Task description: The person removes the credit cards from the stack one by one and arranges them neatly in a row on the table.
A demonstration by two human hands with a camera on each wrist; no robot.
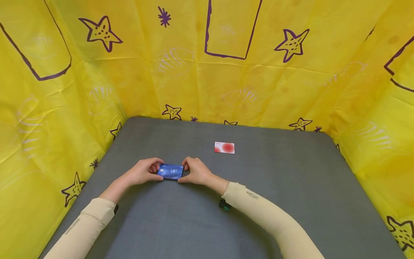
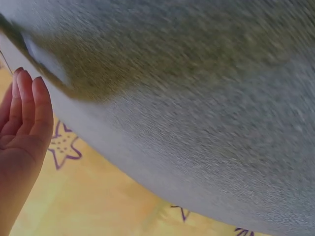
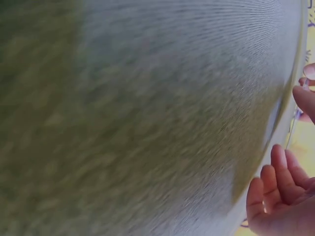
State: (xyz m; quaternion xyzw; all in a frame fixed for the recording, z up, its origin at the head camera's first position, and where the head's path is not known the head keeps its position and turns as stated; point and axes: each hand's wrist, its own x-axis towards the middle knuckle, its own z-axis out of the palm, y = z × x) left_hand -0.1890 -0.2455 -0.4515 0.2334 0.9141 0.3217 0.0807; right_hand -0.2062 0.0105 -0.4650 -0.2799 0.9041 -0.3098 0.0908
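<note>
A blue bank card (image 1: 170, 172) with a chip and pale lettering is held by its two short ends. My left hand (image 1: 145, 171) pinches its left end between thumb and fingers. At the opposite end, the thumb and fingers of my right hand (image 1: 198, 172) pinch it too. Farther back and to the right, a white card with red circles (image 1: 224, 148) lies flat on the grey table. The left wrist view catches only part of the left hand (image 2: 24, 123) at its left edge. In the right wrist view, the right hand (image 3: 283, 196) appears at lower right.
The grey table (image 1: 291, 187) has rounded far corners. Yellow cloth (image 1: 194, 82) printed with starfish and fish hangs around its back and sides. A dark band with a green part (image 1: 225, 205) sits under the right wrist.
</note>
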